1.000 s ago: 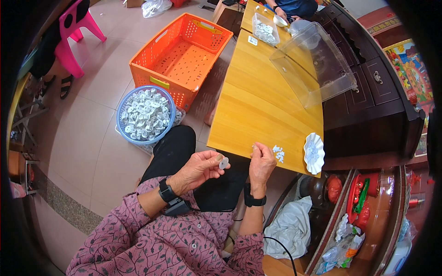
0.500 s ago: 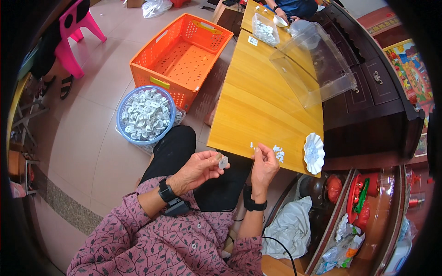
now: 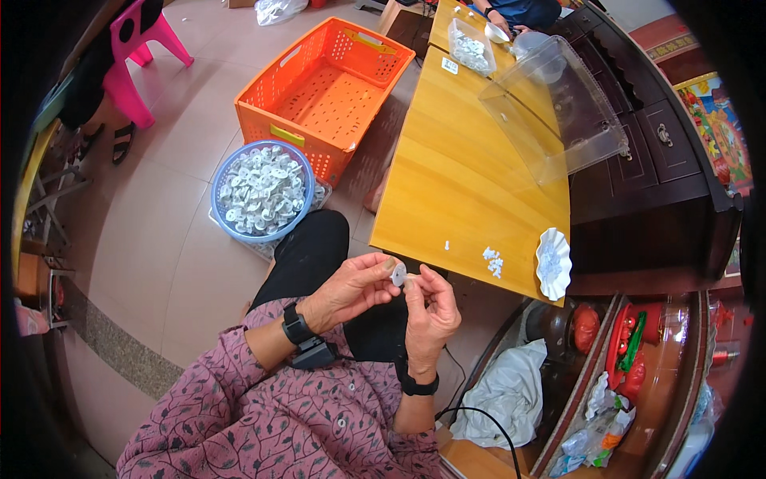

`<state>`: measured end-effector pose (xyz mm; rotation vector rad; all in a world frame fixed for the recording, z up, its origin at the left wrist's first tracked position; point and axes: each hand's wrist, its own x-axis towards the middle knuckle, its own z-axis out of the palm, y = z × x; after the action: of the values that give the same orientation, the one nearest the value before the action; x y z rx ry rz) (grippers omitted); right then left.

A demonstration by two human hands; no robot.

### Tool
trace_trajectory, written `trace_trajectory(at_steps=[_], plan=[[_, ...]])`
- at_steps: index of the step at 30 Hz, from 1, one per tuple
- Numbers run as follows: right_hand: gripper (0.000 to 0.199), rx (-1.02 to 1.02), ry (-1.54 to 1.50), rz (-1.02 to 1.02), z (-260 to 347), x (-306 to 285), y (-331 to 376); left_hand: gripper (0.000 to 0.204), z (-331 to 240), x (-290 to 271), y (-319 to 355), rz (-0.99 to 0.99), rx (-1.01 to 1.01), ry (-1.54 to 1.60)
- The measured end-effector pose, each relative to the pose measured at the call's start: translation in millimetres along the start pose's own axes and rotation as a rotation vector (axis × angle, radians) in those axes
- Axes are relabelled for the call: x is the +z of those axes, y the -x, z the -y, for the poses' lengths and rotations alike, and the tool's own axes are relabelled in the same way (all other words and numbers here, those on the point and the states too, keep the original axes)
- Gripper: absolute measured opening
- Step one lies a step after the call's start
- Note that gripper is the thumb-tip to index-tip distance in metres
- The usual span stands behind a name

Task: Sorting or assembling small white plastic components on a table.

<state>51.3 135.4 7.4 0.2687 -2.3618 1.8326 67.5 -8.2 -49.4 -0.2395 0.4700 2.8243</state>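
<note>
Dark brown wood fronts a drawered cabinet (image 3: 630, 215) at 2 to 3 o'clock. Alongside, a yellow wooden table (image 3: 447, 191) stretches from 12 round to 4 o'clock. At 11 o'clock, an orange plastic crate (image 3: 263, 126) stands on the floor. A clear plastic bin (image 3: 578, 128) lies on the table at 2 o'clock. At 10 o'clock, a round blue basket (image 3: 309, 191) is heaped with grey-white pieces (image 3: 263, 188). A white scalloped dish (image 3: 555, 291), on the table at 3 o'clock, holds pale bluish bits. Near the centre, the person's left hand (image 3: 347, 294) pinches a small pale disc (image 3: 398, 275) over the lap, just short of the table edge. The right hand (image 3: 429, 315) has its fingertips at the disc's 3 o'clock side; whether they grip it or something tinier cannot be told. Smallest are white pegs (image 3: 494, 263), clustered at the dish's 9 o'clock; a lone peg (image 3: 447, 245) lies toward 10 o'clock from them.
</note>
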Motion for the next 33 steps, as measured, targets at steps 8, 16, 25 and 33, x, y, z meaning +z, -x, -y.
trace_trajectory(at_steps=[8,16,25,33], plan=[[0.022,-0.100,0.134,-0.011,0,4,5,0.022,-1,5,3,-0.020,0.003,0.004],[0.022,-0.092,0.144,-0.037,-4,4,6,0.026,0,-2,1,0.022,-0.010,0.013],[0.022,-0.372,0.428,0.019,7,3,1,0.024,0,-2,2,0.022,0.005,-0.050],[0.021,-0.313,0.405,0.070,8,0,4,0.023,-1,-2,1,0.020,0.010,-0.095]])
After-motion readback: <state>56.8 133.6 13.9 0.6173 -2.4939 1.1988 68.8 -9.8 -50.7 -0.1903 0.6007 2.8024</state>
